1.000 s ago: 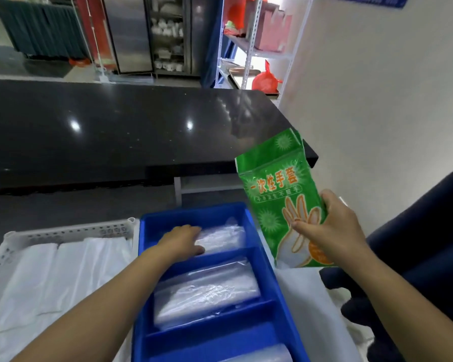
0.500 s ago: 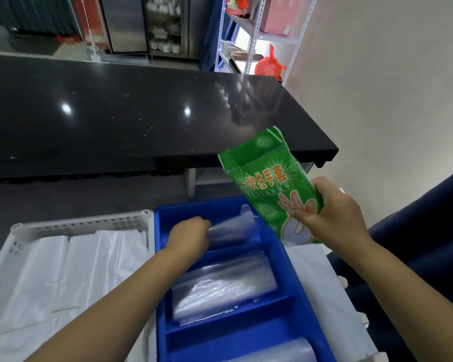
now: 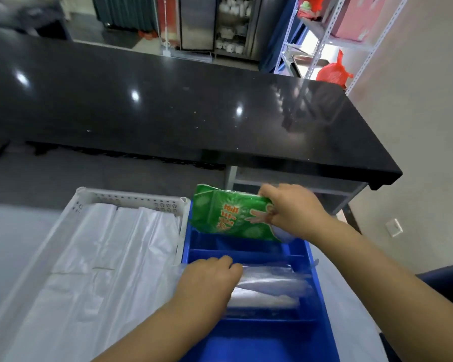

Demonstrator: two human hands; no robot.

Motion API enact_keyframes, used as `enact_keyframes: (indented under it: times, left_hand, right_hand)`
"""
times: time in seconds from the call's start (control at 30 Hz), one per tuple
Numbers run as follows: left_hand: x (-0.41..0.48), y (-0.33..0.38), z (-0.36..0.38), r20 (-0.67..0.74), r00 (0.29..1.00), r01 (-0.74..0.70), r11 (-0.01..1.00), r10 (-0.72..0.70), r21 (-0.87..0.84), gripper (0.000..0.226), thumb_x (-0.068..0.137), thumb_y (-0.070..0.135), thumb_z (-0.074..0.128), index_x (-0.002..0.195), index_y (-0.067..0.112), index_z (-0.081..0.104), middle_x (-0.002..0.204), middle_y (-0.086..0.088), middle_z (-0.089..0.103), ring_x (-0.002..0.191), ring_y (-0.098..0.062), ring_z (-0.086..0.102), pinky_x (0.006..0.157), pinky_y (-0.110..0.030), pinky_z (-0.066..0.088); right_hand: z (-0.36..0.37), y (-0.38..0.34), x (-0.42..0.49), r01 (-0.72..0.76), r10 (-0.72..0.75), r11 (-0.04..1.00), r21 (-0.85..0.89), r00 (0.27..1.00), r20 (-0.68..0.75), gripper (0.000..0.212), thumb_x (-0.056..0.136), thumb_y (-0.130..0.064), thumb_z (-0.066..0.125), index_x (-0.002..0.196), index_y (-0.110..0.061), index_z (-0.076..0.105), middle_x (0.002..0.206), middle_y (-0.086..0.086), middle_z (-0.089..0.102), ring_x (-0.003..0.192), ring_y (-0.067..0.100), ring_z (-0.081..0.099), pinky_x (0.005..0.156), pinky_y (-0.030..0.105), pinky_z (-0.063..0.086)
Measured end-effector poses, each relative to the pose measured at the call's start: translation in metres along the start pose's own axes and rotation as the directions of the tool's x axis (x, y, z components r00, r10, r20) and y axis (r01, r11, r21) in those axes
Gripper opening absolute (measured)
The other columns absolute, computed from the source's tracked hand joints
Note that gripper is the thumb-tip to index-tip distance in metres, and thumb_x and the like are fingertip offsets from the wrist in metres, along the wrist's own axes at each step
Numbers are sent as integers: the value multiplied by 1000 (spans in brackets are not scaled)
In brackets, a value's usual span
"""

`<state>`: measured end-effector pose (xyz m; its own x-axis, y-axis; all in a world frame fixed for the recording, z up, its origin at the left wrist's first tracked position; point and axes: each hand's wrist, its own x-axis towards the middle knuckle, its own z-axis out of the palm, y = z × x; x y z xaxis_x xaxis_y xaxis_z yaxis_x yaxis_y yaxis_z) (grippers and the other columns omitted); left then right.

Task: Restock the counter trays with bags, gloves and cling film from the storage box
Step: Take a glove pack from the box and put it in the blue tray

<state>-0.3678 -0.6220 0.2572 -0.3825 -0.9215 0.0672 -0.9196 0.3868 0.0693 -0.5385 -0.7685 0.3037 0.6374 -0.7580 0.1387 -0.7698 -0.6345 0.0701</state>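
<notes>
My right fingers [image 3: 268, 194] grip the glove pack [image 3: 228, 215] over the free far slot of the tray [image 3: 259, 340], while my left fingers [image 3: 226, 265] hold the bags [image 3: 270, 283] down, out of its way.

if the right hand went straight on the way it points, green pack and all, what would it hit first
Likely the white basket's side wall: the right hand points left across the blue tray's far compartment, the green glove pack it grips leading. Height is unclear, so it may clear the rim.
</notes>
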Motion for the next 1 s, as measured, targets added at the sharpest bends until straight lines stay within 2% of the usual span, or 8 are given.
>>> enact_keyframes:
  times: [0.17, 0.27, 0.47, 0.57, 0.67, 0.8, 0.9, 1.0]
  left_hand:
    - [-1, 13, -2, 3, 998, 58, 998, -58, -5, 47, 10, 14, 75, 48, 24, 47, 43, 6, 47, 33, -12, 44, 42, -22, 12]
    - [2, 19, -5, 4, 996, 94, 995, -94, 13, 47, 11, 15, 76, 47, 24, 47, 43, 5, 47, 33, -12, 43, 42, -22, 11]
    - [4, 29, -3, 88, 987, 135, 991, -134, -1, 41, 20, 20, 79, 50, 25, 51, 46, 6, 52, 37, -11, 50, 35, -23, 23]
    - [5, 32, -1, 123, 971, 210, 976, -203, -55, 28, 48, 15, 75, 68, 21, 57, 66, 2, 62, 58, -18, 60, 45, -28, 34]
    - [8, 28, 1, 114, 963, 249, 968, -244, -36, 19, 66, 9, 62, 82, 17, 55, 82, -5, 62, 74, -25, 60, 55, -32, 29]
    - [17, 22, -2, 72, 981, 177, 984, -179, 32, 37, 25, 19, 83, 50, 22, 56, 48, 5, 54, 43, -14, 53, 37, -20, 32]
    - [28, 7, -1, 10, 974, 227, 974, -227, -8, 23, 53, 22, 82, 70, 19, 66, 70, 2, 66, 69, -18, 61, 62, -25, 47]
    - [41, -11, 11, 4, 967, 253, 967, -253, 31, 22, 82, 17, 57, 103, 14, 62, 104, -5, 64, 103, -24, 53, 94, -30, 34]
  right_hand:
    - [41, 2, 11, -4, -22, 996, 94, 961, 275, 56, 73, -42, 70, 119, -27, 41, 110, 3, 62, 95, 27, 56, 69, 32, 33]
    - [51, 4, 16, 16, -40, 995, 95, 967, 253, 60, 71, -53, 68, 117, -26, 41, 109, 1, 63, 95, 27, 59, 68, 33, 36]
    - [46, 12, 28, 49, -59, 998, 48, 967, 247, 53, 70, -45, 72, 108, -23, 42, 96, 3, 66, 82, 27, 60, 57, 32, 38]
    - [44, 12, 30, 62, -66, 998, 27, 980, 190, 64, 69, -47, 73, 117, -21, 40, 105, 4, 64, 88, 27, 60, 62, 34, 40]
    - [45, 14, 25, 56, -59, 998, 35, 995, 78, 71, 72, -46, 72, 129, -21, 38, 118, 4, 62, 100, 28, 59, 76, 37, 44]
    - [44, 23, 17, 6, -12, 998, 60, 995, 99, 68, 76, -45, 69, 131, -19, 38, 122, 7, 61, 106, 30, 57, 83, 38, 44]
    - [43, 27, 12, 3, -10, 999, 49, 990, 143, 63, 78, -49, 66, 127, -19, 40, 120, 7, 61, 102, 30, 57, 80, 38, 43]
    - [43, 31, 10, 9, -22, 998, 69, 984, 178, 54, 81, -44, 65, 122, -19, 40, 112, 7, 62, 95, 27, 57, 75, 35, 41]
